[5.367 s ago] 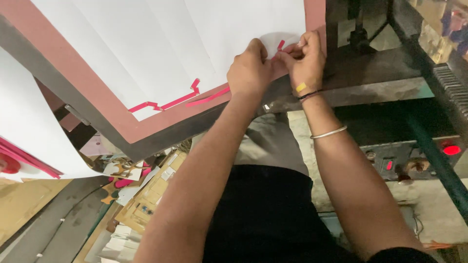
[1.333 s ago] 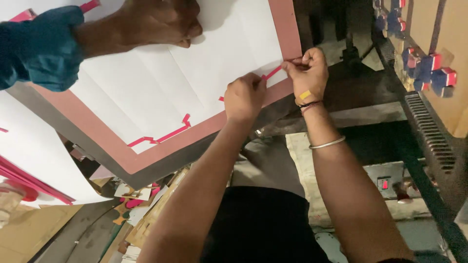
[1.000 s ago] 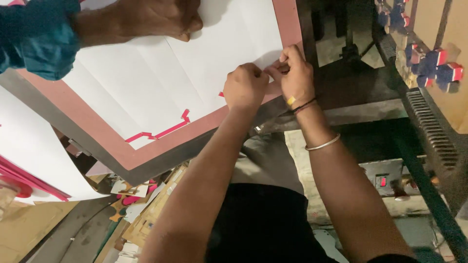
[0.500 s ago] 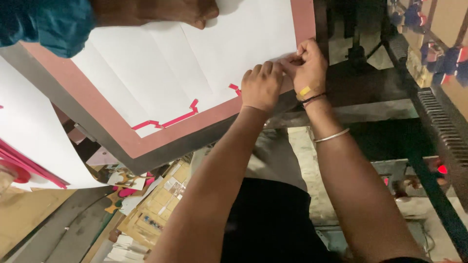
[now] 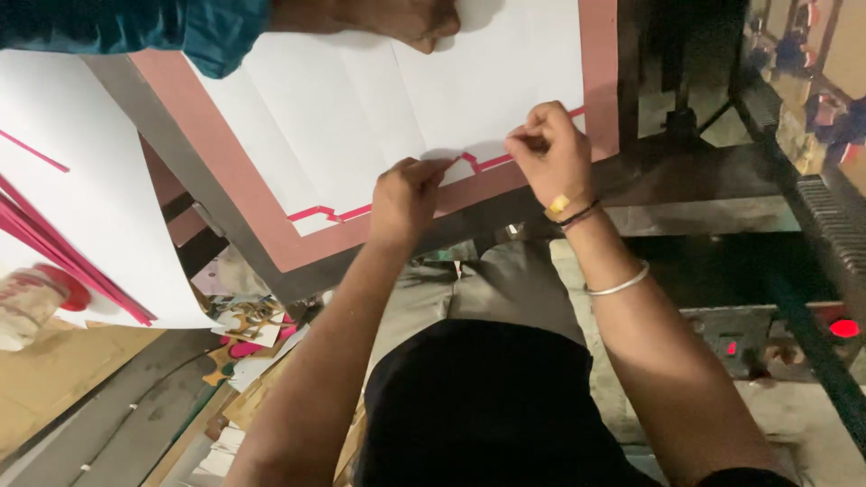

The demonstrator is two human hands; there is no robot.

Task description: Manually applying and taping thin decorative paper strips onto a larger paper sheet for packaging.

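White card sheet [image 5: 433, 99] lies flat on a reddish-brown board [image 5: 225, 180] with a grey outer frame; a second white sheet with red strips [image 5: 54, 225] sits off the board's left edge; a co-worker's hand in a teal sleeve [image 5: 397, 13] presses the sheet at the board's far edge.

Progress, as a judgement: red strip [image 5: 329, 214] already lies along the sheet's near edge at the near-left stretch, stepped to follow the outline; the section between the two hands [image 5: 483, 162] is being worked now; a short red bit shows beyond the right hand toward the near-right corner; how much of the far and side edges is covered cannot be told.

Left hand [image 5: 406, 198]: fingers curled, tips pinched down on the strip at the sheet's near edge. Right hand [image 5: 550, 153]: closed in a tight pinch on the strip, just beside the right border.

Room: hands near each other, not touching; dark metal machine frame [image 5: 686, 180] crowds the board's right edge; near edge overhangs the person's lap, open below; co-worker's hand well apart.
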